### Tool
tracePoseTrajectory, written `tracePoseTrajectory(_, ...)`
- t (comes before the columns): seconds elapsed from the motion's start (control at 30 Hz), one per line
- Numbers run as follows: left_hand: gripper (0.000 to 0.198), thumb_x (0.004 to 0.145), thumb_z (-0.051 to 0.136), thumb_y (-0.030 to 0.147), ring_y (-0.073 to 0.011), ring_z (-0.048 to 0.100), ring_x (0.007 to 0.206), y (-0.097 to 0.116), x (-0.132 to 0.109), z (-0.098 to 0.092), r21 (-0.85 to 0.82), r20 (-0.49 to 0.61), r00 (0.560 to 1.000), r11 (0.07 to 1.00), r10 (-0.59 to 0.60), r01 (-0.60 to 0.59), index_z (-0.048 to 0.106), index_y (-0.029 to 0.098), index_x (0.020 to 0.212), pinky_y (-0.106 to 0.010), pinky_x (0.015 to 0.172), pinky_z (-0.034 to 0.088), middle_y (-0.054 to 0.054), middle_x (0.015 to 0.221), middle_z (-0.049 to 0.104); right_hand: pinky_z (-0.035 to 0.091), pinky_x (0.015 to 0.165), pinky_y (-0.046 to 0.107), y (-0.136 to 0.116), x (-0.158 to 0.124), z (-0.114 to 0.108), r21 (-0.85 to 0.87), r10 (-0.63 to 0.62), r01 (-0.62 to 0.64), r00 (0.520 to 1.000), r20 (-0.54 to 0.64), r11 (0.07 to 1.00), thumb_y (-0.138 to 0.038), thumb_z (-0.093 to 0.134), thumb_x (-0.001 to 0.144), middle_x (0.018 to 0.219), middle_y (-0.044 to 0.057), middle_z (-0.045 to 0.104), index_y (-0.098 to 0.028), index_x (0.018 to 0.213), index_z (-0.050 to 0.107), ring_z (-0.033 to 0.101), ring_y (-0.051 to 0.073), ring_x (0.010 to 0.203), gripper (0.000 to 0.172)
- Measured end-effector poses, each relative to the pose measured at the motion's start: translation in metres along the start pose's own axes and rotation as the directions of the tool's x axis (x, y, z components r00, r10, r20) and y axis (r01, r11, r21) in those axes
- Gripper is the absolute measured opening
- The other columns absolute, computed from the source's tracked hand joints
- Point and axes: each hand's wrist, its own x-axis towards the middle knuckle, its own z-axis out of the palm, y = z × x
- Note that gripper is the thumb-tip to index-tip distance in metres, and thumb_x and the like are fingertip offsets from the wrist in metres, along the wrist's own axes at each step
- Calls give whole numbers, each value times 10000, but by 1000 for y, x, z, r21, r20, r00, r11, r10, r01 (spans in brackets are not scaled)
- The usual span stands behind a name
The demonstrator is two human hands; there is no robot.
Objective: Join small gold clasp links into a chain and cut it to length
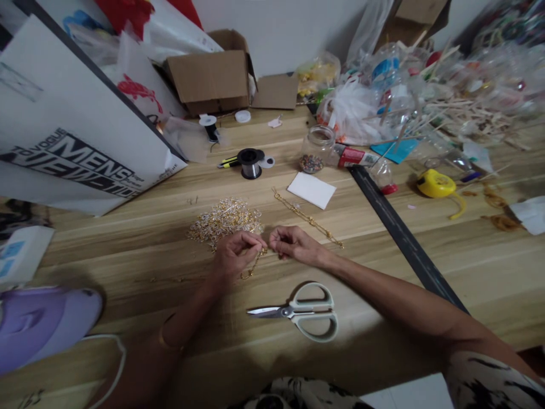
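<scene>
My left hand (pixel 240 250) is closed in a pinch on a thin gold chain (pixel 255 266), whose loose end hangs down to the wood below the fingers. Facing it closely, my right hand (pixel 292 243) has its thumb and fingertips pressed together; whatever lies between them is too small to make out. Behind the left hand spreads a pile of small gold and silvery pieces (pixel 225 218). A second gold chain (pixel 310 220) lies stretched out beyond the right hand. Scissors (pixel 293 311) with pale handles rest nearer to me, their blades pointing left.
A white card (pixel 311 190), a jar of beads (pixel 315 150), a wire spool (pixel 250 165) and a yellow tape measure (pixel 436 184) lie farther back. Plastic bags and bottles crowd the back right. At left stand a large white bag (pixel 76 125) and a purple iron (pixel 46 324).
</scene>
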Motion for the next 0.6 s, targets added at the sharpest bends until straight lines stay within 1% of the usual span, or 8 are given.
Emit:
tracePoseTrajectory(0.17, 120, 687, 677, 203, -137, 629, 688, 0, 1, 2, -1, -17, 999, 999, -45, 45, 578, 150, 643, -260, 668, 502, -37, 708, 668, 380, 475, 169, -1, -1, 1, -46, -39, 38, 999, -20, 998, -278, 519, 841, 636, -34, 446, -141, 774, 504, 430, 63, 522, 154)
tracePoseTrajectory(0.27, 134, 694, 673, 223, -127, 616, 643, -3, 1, 2, -1, -25, 997, 997, -71, 71, 568, 147, 658, -250, 630, 497, -35, 703, 662, 376, 479, 165, -1, -2, 3, -92, -60, 55, 997, -51, 994, -248, 497, 857, 633, -29, 488, -144, 810, 497, 469, 65, 519, 113)
tracePoseTrajectory(0.33, 132, 706, 665, 225, -119, 607, 625, -5, 0, 1, -5, -23, 997, 997, -71, 71, 565, 145, 674, -246, 618, 493, -34, 703, 658, 384, 489, 166, -1, -3, 4, -145, -84, 75, 995, -57, 987, -227, 491, 861, 628, -28, 513, -149, 827, 496, 503, 68, 514, 85)
tracePoseTrajectory(0.47, 111, 722, 654, 211, -129, 616, 668, -7, -1, 0, 0, -1, 999, 999, -51, 51, 574, 146, 681, -255, 648, 491, -33, 715, 657, 392, 480, 166, 0, -5, 4, -308, -109, 85, 992, -61, 947, -195, 496, 856, 592, -34, 534, -149, 868, 530, 523, 70, 464, 58)
tracePoseTrajectory(0.53, 109, 722, 654, 210, -135, 619, 682, -6, -1, 0, 9, 4, 998, 998, -55, 55, 578, 149, 673, -260, 658, 491, -31, 715, 656, 407, 482, 170, -2, -6, 5, -376, -140, 108, 988, -59, 920, -178, 492, 855, 642, -20, 571, -149, 919, 557, 524, 65, 453, 96)
tracePoseTrajectory(0.6, 112, 718, 657, 212, -142, 622, 697, -5, -1, 1, 15, 5, 998, 998, -57, 57, 580, 151, 665, -267, 672, 493, -29, 707, 654, 431, 509, 181, -5, -8, 6, -429, -183, 147, 982, -42, 891, -156, 483, 854, 741, 7, 615, -153, 981, 577, 539, 68, 481, 158)
